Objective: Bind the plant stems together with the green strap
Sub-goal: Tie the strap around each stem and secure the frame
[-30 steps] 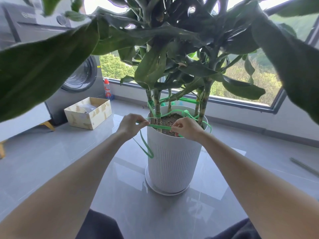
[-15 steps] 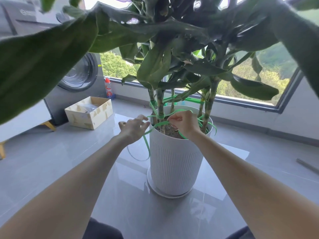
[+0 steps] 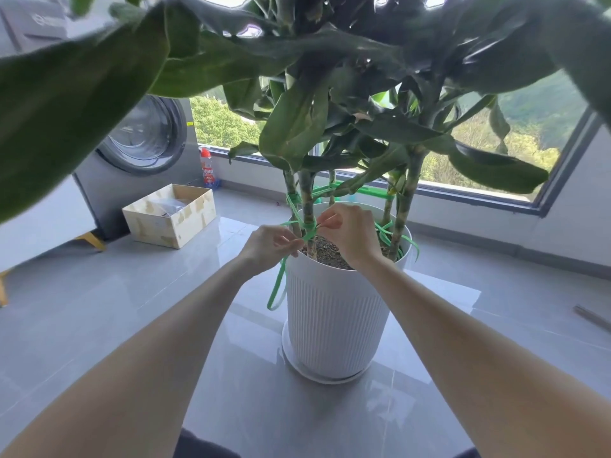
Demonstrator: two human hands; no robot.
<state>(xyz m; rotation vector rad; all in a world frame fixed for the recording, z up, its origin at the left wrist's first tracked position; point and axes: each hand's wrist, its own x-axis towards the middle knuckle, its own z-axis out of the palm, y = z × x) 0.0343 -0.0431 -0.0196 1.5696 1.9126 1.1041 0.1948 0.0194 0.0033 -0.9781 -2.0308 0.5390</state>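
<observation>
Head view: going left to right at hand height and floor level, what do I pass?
Open box → left hand, pinching the green strap → right hand, pinching the same strap → grey rod lying on the floor.

Left grip (image 3: pixel 268 246) and right grip (image 3: pixel 354 237) bare, forearms (image 3: pixel 172 342) too; dark fabric (image 3: pixel 202 447) at the bottom edge (just a sliver).

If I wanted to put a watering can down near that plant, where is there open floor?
The grey floor between the cardboard box and the white pot is bare, as is the stretch right of the pot, up to the thin rod. Over the soil it is crowded: the left hand and right hand pinch the green strap among the stems.
</observation>
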